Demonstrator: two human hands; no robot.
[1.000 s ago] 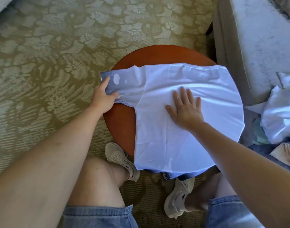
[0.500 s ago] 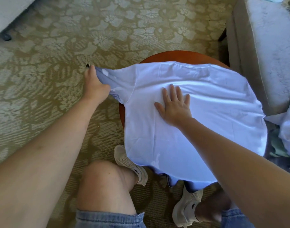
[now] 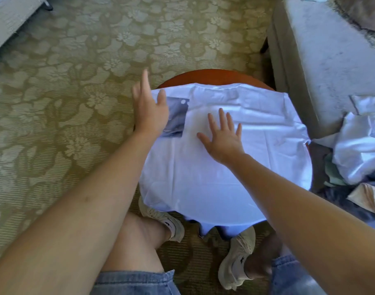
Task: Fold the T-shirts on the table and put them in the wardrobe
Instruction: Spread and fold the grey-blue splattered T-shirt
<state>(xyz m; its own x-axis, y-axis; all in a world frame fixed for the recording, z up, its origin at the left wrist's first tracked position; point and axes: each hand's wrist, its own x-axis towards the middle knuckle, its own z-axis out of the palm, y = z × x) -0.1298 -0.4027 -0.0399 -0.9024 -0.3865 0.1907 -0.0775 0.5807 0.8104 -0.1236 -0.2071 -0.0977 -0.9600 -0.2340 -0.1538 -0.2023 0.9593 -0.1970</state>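
A white T-shirt (image 3: 224, 177) lies spread over the round brown table (image 3: 214, 76), its hem hanging off the near edge. The left sleeve (image 3: 177, 118), grey-blue with a white dot, is folded inward onto the shirt's body. My left hand (image 3: 149, 107) hovers at the shirt's left edge beside that sleeve, fingers straight, holding nothing. On the middle of the shirt my right hand (image 3: 221, 137) lies flat with spread fingers, pressing the fabric.
A grey upholstered seat (image 3: 331, 56) stands to the right of the table. A pile of loose clothes (image 3: 363, 154), mostly white, lies at the right edge. My knees and beige shoes (image 3: 237, 260) are under the table's near side. Flowered carpet (image 3: 75, 81) covers the floor.
My left hand pulled the sleeve out to the left, then folded it onto the shirt and let go. My right hand stayed flat on the shirt.
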